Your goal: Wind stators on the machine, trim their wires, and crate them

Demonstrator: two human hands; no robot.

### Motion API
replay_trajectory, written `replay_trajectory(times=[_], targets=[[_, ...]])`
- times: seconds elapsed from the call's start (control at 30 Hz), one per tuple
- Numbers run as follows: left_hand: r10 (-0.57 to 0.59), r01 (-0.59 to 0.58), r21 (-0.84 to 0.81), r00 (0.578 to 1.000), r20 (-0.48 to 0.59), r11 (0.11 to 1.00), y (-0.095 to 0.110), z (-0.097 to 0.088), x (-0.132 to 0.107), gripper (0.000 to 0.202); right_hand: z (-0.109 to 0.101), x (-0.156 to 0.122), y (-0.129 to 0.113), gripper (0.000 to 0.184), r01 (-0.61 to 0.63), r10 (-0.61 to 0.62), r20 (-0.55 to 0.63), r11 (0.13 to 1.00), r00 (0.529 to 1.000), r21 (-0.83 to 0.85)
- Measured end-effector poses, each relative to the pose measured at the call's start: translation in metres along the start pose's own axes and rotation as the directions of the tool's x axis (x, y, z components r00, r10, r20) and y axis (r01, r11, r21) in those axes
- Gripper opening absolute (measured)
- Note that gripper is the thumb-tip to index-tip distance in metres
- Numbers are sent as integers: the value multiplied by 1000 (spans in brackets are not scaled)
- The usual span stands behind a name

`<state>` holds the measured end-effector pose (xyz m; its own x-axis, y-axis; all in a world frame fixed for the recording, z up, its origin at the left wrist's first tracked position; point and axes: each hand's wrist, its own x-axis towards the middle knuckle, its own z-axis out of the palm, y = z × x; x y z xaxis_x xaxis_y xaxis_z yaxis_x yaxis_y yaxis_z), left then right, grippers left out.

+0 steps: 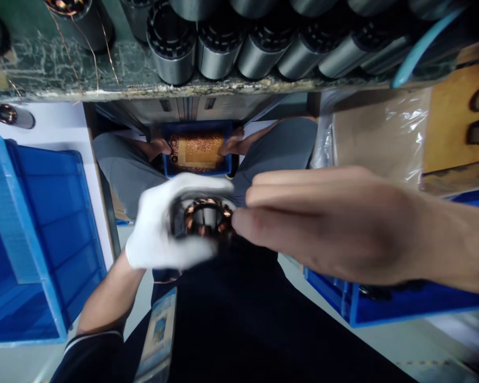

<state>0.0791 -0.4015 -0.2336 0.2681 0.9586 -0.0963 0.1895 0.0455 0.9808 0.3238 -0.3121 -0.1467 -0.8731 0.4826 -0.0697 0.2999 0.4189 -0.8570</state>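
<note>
Okay, so the left hand [155,229], in a white glove, is wrapped around a motor stator [205,217], gripping it by its sides with the open end facing up toward the camera. That stator's right in front of the person's lap, roughly mid-view, with a ring of copper windings showing around the bore. The right hand [323,223] is bare, comes in from the side with its fingers bunched together, and its fingertips sit right at the copper rim; it's pretty blurry, so I honestly can't tell whether they're pinching anything or just touching. Up top there's a scuffed green workbench [131,72] with a row of stators [178,61] along its front edge, plus a wired stator [83,32] further left with loose copper strands trailing down. Another small stator [19,117] lies on its side on a white surface [64,127], just beyond a big blue crate [58,213]. Down on the floor, between the person's feet, sits a blue tray [201,172] with copper-coloured scraps in it. Over on the right, a light-blue tube [421,48] hangs over the bench edge, near some plastic-covered cardboard [379,127], and another blue bin [403,314] shows below the right forearm.
</note>
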Motion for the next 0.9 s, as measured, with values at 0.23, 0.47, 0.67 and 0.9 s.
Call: replay_trajectory(times=[0.23,0.47,0.67,0.9], targets=[[-101,118,-109,983,154,987,-36,22,-28,78,41,-27,41,33,-415,384,195,657,903,629],[80,-78,57,996,-33,995,-8,38,-8,45,45,-41,32,42,-447,381,280,478,881,756],[-155,249,-213,912,381,945,11,40,6,25,-13,-30,26,31,10,-6,72,999,997,-52],[187,-275,469,956,225,839,28,32,18,11,-16,-38,48,13,-452,260,432,779,863,434]])
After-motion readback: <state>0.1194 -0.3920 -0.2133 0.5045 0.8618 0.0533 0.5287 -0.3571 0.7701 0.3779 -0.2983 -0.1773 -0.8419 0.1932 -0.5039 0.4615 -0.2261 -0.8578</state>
